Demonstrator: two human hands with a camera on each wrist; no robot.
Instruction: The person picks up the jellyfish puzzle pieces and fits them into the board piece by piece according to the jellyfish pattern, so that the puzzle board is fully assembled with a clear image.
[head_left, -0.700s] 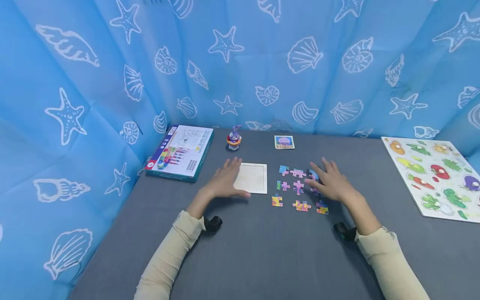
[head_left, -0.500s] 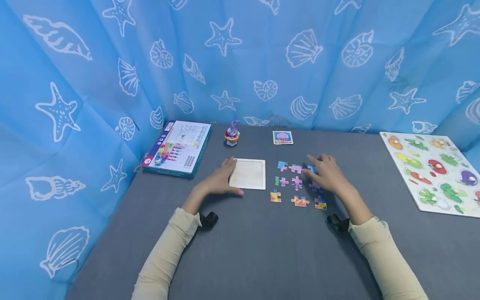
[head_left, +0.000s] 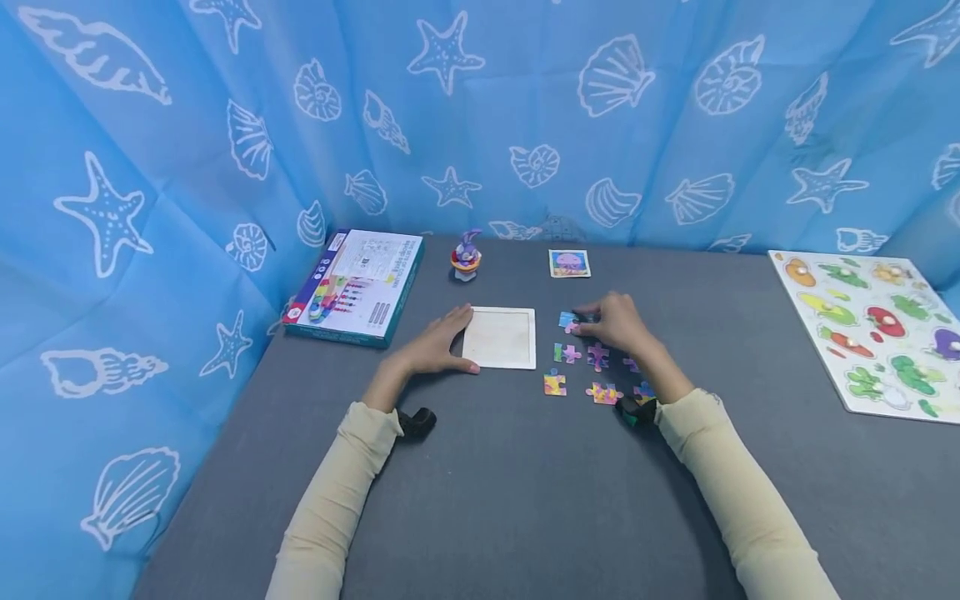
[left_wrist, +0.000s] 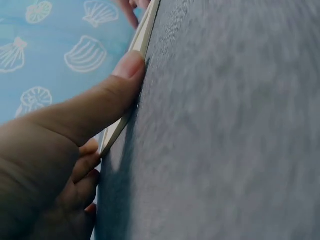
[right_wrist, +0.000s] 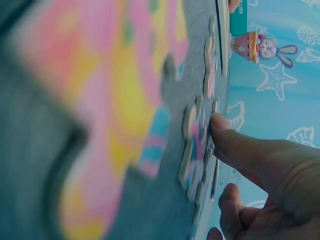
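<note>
My left hand (head_left: 431, 343) holds a shallow wooden puzzle tray (head_left: 498, 337) by its left side. In the left wrist view the thumb presses on the near edge of the tray (left_wrist: 115, 134), with the other fingers farther along the side. My right hand (head_left: 617, 323) pinches a blue-and-pink jigsaw piece (head_left: 567, 319) at the top left of the loose pieces; its fingers partly cover the piece. Below lie a pink centre piece (head_left: 597, 357), a yellow corner piece (head_left: 555, 383) and several others, some hidden under the right hand. A piece (right_wrist: 115, 100) looms blurred in the right wrist view.
Behind the pieces lies a small jellyfish picture card (head_left: 570, 263). A purple rabbit figure (head_left: 466, 257) stands beyond the tray, with a flat game box (head_left: 358, 287) to its left. At the right lies a vegetable board (head_left: 873, 333). A blue curtain (head_left: 525, 117) hangs behind the grey table (head_left: 480, 500).
My right hand has moved left from above the right-hand pieces to the top-left one, and its thumb and fingers have come together on it. The left hand stays at the tray.
</note>
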